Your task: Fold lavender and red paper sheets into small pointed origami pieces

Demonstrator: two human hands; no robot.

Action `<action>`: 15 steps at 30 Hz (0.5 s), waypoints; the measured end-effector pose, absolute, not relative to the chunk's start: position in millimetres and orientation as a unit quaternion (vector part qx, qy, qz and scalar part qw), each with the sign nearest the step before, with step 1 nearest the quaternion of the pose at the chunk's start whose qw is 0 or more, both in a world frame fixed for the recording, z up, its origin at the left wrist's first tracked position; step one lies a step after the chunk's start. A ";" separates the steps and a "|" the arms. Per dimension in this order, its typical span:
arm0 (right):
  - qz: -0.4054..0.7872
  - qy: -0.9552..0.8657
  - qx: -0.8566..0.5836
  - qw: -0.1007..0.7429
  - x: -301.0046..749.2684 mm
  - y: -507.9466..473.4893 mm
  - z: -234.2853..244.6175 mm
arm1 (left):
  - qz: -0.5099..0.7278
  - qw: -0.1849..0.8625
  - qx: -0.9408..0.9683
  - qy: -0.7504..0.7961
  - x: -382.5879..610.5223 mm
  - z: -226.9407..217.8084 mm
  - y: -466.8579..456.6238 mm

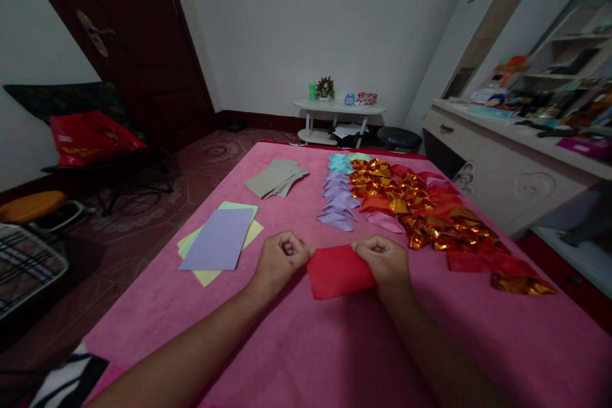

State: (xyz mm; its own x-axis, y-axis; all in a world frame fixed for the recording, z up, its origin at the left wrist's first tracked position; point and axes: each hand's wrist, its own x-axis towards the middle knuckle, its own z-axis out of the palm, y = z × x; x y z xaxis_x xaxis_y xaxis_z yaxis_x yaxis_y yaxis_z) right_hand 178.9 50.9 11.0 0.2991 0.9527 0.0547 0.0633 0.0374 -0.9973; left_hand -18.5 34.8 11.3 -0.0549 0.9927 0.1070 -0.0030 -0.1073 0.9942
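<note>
A red sheet of paper (pixel 338 275) is stretched between my two hands over the pink-covered table (pixel 287 357). My left hand (pixel 283 256) pinches its upper left corner between thumb and fingers. At the upper right corner my right hand (pixel 385 261) is closed in a similar pinch, covering that corner. Beyond my right hand stand rows of folded paper pieces: lilac ones (pixel 337 204), light blue ones (pixel 340 163), a pink one (pixel 386 222), and shiny gold and red ones (pixel 423 239).
Left of my hands lies a stack of lilac, green and yellow paper sheets (pixel 220 239). Behind it is a fanned pile of grey cards (pixel 277 178). A white side table (pixel 339 106) stands by the far wall, a dresser (pixel 516 172) on the right, and a chair with a red bag (pixel 93 137) on the left.
</note>
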 end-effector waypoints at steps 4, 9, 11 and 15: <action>0.398 -0.500 -0.593 0.490 186.8 58.6 6.4 | 0.484 0.466 0.549 0.498 -19.7 3.7 37.9; 0.254 -0.618 -0.623 0.407 187.8 62.5 -0.7 | 0.360 0.294 0.728 0.504 -16.6 3.7 32.5; 0.205 -0.648 -0.639 0.360 186.7 62.1 0.3 | 0.306 0.220 0.786 0.491 -15.5 5.9 30.1; 0.158 -0.678 -0.659 0.285 184.0 58.6 7.9 | 0.207 0.102 0.835 0.500 -13.2 10.1 26.6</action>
